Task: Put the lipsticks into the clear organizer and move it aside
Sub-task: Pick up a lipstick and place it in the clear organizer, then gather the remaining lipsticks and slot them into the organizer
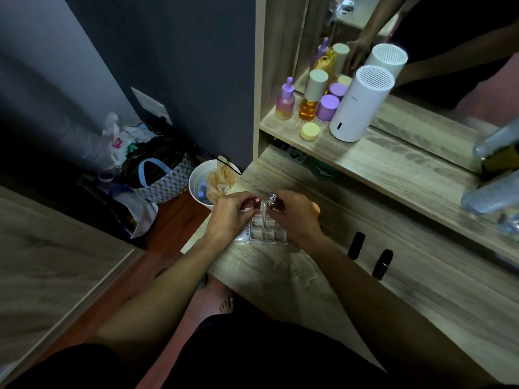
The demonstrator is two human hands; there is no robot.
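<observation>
Here, two black lipsticks [356, 245] loose on the desk [280, 276], one red-capped lipstick [257, 201] in left hand [233, 213] grip, one silver-topped lipstick [271, 198] in right hand [295, 213] grip, above one clear organizer [266, 233].

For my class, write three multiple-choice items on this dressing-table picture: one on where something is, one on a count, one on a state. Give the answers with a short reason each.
1. Where do the black lipsticks lie?
A. on the desk, to the right of the clear organizer
B. inside the organizer
C. on the upper shelf

2. How many black lipsticks lie loose on the desk?
A. one
B. two
C. four

3. What is the right hand doing?
A. resting flat on the desk
B. holding a lipstick over the organizer
C. lifting the white cylinder

Answers:
1. A: the black lipsticks lie on the bare desk, right of the clear organizer.
2. B: only two show, the second nearer the camera.
3. B: the right hand grips a dark red lipstick with a clear cap above the organizer's far cells; the left hand holds a red-capped one.
</observation>
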